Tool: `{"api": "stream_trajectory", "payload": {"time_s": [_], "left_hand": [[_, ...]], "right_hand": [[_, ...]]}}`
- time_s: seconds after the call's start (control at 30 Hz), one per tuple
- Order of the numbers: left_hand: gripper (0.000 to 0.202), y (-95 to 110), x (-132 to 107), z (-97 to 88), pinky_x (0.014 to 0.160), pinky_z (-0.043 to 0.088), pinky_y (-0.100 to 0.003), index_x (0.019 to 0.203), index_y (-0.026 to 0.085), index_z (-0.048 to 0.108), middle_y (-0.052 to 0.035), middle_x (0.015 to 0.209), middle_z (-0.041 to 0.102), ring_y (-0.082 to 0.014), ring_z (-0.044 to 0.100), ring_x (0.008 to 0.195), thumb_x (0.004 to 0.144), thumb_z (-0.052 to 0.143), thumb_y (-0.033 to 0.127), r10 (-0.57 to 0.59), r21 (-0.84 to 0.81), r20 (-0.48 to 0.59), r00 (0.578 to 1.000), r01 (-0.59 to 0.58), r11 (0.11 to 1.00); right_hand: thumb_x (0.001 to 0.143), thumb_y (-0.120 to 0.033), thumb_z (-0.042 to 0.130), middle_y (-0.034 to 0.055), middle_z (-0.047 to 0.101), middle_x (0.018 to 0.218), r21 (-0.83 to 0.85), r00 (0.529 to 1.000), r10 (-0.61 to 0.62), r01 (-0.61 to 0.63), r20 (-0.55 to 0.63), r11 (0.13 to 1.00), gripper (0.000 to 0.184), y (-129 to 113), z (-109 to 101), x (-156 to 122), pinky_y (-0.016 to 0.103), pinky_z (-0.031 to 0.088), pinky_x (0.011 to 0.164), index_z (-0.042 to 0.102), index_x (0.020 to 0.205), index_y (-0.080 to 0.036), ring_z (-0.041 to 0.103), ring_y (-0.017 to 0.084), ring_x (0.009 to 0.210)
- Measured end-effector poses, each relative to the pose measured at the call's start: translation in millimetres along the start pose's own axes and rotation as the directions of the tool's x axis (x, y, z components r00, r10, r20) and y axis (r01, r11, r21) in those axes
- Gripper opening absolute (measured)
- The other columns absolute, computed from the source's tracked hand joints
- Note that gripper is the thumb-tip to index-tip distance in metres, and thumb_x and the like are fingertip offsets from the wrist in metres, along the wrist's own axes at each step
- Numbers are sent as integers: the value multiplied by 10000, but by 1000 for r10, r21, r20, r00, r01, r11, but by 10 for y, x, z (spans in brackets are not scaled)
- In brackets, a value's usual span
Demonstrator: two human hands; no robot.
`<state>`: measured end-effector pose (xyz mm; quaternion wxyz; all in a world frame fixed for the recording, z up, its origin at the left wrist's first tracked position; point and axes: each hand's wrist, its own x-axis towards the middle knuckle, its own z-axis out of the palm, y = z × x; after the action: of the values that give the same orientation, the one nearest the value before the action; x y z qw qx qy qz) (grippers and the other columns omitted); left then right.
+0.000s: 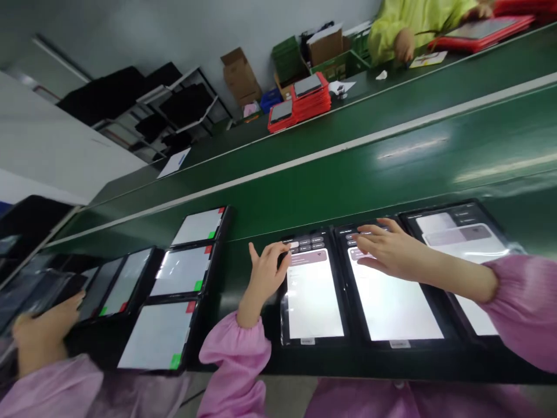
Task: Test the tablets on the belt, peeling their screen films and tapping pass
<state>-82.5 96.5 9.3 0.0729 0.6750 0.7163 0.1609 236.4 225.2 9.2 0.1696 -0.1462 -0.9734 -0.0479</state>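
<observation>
Three lit tablets lie side by side before me: a left tablet (315,302), a middle tablet (398,307) and a right tablet (470,255). At the upper left corner of the left tablet is my left hand (264,277), its fingers apart and a fingertip at the screen's top edge. My right hand (389,249) is stretched over the top of the middle tablet, fingers spread and holding nothing. Whether its fingertips touch the glass I cannot tell. My right forearm and sleeve cover part of the right tablet.
A column of tablets (152,337) with red and green corner marks lies to the left. Beyond it a co-worker's hand (47,331) is blurred beside more tablets. Across the green bench (278,191), red-cased tablets (311,101) are stacked, and a person in yellow (413,23) works.
</observation>
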Motion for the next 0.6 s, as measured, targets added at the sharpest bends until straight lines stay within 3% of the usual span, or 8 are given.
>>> {"api": "stream_trajectory", "payload": {"time_s": [0.17, 0.27, 0.33, 0.4, 0.47, 0.53, 0.6], "left_hand": [[279, -107, -5, 90, 1204, 58, -886, 1148, 240, 682, -127, 1204, 783, -325, 726, 1192, 1028, 439, 304, 25, -24, -57, 998, -26, 999], [284, -153, 68, 60, 1197, 121, -893, 1146, 250, 695, -116, 1167, 793, -328, 734, 1167, 1025, 449, 325, 50, 20, -71, 996, -48, 999], [258, -48, 96, -16, 1197, 170, -886, 1105, 250, 704, -107, 1120, 805, -328, 742, 1144, 1021, 467, 306, 111, 75, -79, 991, -105, 992], [220, 229, 41, -81, 1222, 175, -860, 1048, 252, 710, -78, 1041, 816, -317, 746, 1136, 1015, 492, 249, 259, 136, -113, 959, -244, 960], [199, 644, -127, -56, 1278, 143, -799, 969, 256, 707, -29, 912, 804, -285, 750, 1114, 995, 526, 177, 468, 166, -147, 871, -445, 880], [194, 1082, -368, 101, 1340, 154, -687, 814, 262, 671, 12, 746, 725, -241, 758, 994, 947, 582, 152, 645, 127, -128, 753, -633, 764], [155, 1413, -602, 362, 1326, 310, -613, 753, 292, 678, 6, 696, 672, -234, 728, 806, 881, 647, 212, 714, 112, -77, 696, -706, 699]], "right_hand": [[1110, -315, 499, 133, 740, 1123, 53, 985, 86, -95, 147, 994, 228, -3, -30, 19, 531, 436, 1068, 656, 1103, -150, 637, 305, 1208], [1096, -303, 538, 131, 740, 1116, 84, 980, 104, -119, 170, 989, 198, 8, -39, 38, 540, 442, 1080, 653, 1124, -144, 637, 307, 1209], [1081, -301, 570, 134, 738, 1111, 110, 982, 108, -126, 153, 986, 177, 23, -8, 47, 541, 458, 1069, 654, 1112, -148, 644, 309, 1192], [1066, -301, 589, 127, 739, 1084, 135, 987, 115, -129, 112, 982, 146, 12, 7, 50, 543, 475, 1052, 653, 1065, -170, 651, 308, 1166], [1062, -279, 574, 93, 744, 1026, 157, 992, 118, -124, 48, 980, 110, -65, -63, 42, 566, 461, 1075, 644, 1024, -203, 652, 303, 1146], [1075, -248, 518, 49, 734, 934, 175, 993, 112, -104, -38, 979, 128, -220, -270, 9, 581, 426, 1124, 634, 1028, -219, 659, 276, 1077], [1097, -249, 464, 6, 691, 829, 199, 989, 75, -49, -127, 979, 182, -424, -601, -59, 536, 414, 1155, 625, 1017, -218, 646, 218, 925]]}}
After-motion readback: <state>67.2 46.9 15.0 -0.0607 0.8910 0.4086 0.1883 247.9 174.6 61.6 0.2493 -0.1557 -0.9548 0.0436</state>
